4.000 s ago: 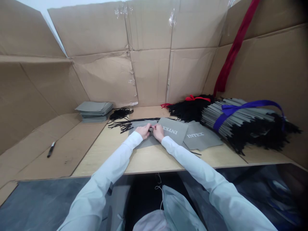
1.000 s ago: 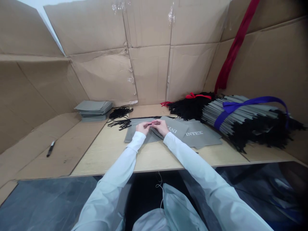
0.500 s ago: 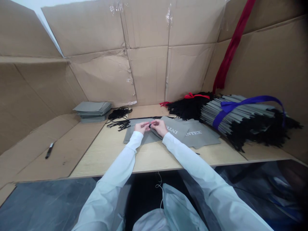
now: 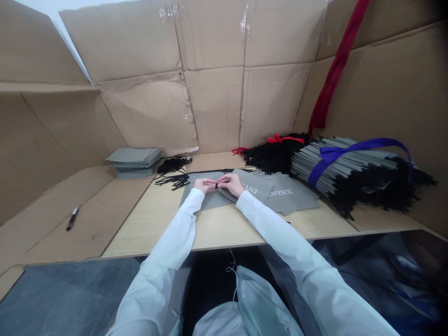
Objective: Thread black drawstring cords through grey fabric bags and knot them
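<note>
At the middle of the frame, a small black cord end [image 4: 217, 185] is pinched in a narrow grip by the right hand [image 4: 231, 185], just above a grey fabric sheet [image 4: 206, 199]. The left hand [image 4: 203, 185] is brought close beside it, with the fingers reaching to the same spot, but whether the cord is also held by them cannot be told. A thin black cord [image 4: 210, 171] is laid along the upper edge of the sheet, so the hands seem to be placed there for working at the cord.

To the right, further grey sheets printed with "INTEX" [image 4: 289, 200] are overlapped on the pale wooden surface [image 4: 157, 219]. At the right of the frame, a large bundle of grey strips [image 4: 345, 170] is tied with blue ribbon [image 4: 357, 151] — probably so it is kept together. Black cords [image 4: 276, 158] are tied with red ribbon [image 4: 285, 138]. A stack of grey pieces [image 4: 134, 158] and loose black cords [image 4: 174, 173] are kept left of the hands — within easy reach.
</note>
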Demonstrator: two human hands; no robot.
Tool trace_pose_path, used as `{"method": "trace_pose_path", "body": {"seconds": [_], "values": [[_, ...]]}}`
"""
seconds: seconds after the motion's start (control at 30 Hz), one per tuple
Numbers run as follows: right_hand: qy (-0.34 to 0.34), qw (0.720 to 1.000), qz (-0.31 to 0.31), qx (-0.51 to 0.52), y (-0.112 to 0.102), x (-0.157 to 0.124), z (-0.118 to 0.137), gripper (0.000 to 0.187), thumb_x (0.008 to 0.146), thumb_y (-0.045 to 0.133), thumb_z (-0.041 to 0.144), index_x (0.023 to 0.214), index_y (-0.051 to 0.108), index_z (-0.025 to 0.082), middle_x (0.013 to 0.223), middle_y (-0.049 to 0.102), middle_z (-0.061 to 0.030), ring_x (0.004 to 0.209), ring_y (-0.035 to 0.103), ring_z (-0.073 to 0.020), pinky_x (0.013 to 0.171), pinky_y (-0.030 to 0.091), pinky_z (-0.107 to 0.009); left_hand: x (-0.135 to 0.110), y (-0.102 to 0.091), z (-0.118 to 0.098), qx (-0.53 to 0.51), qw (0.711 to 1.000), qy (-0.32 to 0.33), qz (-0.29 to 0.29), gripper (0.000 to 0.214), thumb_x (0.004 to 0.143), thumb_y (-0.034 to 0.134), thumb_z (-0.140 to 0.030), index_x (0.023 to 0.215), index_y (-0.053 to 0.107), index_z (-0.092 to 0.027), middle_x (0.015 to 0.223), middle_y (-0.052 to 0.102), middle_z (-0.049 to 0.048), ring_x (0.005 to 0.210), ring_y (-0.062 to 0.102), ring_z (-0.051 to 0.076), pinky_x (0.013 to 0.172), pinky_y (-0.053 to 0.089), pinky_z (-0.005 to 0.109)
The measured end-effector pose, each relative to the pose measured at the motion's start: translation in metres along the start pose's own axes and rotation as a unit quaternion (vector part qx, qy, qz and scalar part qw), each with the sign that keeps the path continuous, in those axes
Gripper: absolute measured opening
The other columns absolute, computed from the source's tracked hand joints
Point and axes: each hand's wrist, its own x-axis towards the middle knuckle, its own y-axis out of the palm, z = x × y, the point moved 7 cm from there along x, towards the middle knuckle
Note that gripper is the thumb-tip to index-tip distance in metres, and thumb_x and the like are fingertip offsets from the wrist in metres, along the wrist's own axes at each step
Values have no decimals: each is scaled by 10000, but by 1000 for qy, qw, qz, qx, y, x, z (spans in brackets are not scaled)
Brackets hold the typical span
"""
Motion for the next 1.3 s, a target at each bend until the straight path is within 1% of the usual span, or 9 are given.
{"method": "trace_pose_path", "body": {"seconds": [0.13,0.27,0.47,0.67,0.8,0.93,1.0,1.1,1.3], "values": [[-34,999,37,-15,7,0,6,209,550,595,205,745,569,134,705,613,-37,673,568,-134,662,435,-278,1,2,-4,78,994,64,-29,255,509,655,-135,730,536,-92,555,568,6,561,552,113,613,482,294],[-93,992,81,-41,15,-8,20,298,628,507,185,926,518,185,875,586,-24,825,531,-118,733,393,-271,-3,6,-9,98,988,112,-35,246,607,541,-93,841,469,-123,553,531,-29,555,536,85,582,459,237],[-72,984,60,-154,10,-12,24,414,591,573,316,967,464,180,628,545,36,607,500,-105,651,371,-259,-3,0,-17,170,973,145,-63,262,628,475,-59,874,458,-148,576,515,-33,579,534,83,604,443,223],[-49,992,64,-95,10,-9,21,303,627,520,248,920,471,188,526,505,66,490,446,-76,569,364,-211,3,-7,-20,270,939,194,-89,176,635,480,-79,782,539,-155,742,586,29,692,547,117,720,426,272],[-17,994,94,-43,12,-8,15,308,624,505,207,931,478,196,503,506,68,478,463,-80,549,366,-204,5,-12,-16,270,943,171,-97,153,630,491,-84,755,558,-142,726,594,36,689,553,128,728,424,292],[-34,987,113,-108,12,-8,17,250,646,484,227,888,537,193,496,491,61,479,444,-79,539,340,-199,6,-15,-12,176,973,115,-93,159,613,514,-61,759,537,-118,639,576,22,607,552,109,697,439,293],[-61,980,95,-165,10,-9,21,237,654,492,276,863,564,192,496,469,57,479,415,-77,528,319,-196,4,-14,-7,94,991,49,-86,205,609,518,-38,803,509,-105,559,554,-2,529,538,93,673,449,301],[-109,965,53,-234,9,-11,30,291,629,532,385,840,582,191,511,448,50,492,388,-78,526,300,-194,-2,-7,-2,-13,997,-24,-65,248,604,518,-5,829,479,-100,505,542,-21,489,535,84,662,456,297],[-126,949,9,-288,6,-11,34,222,657,525,373,769,590,193,580,540,22,542,463,-86,569,340,-196,-9,0,-4,-97,992,-58,-48,190,595,519,26,737,482,-94,494,543,-2,494,543,81,649,457,251]]}}
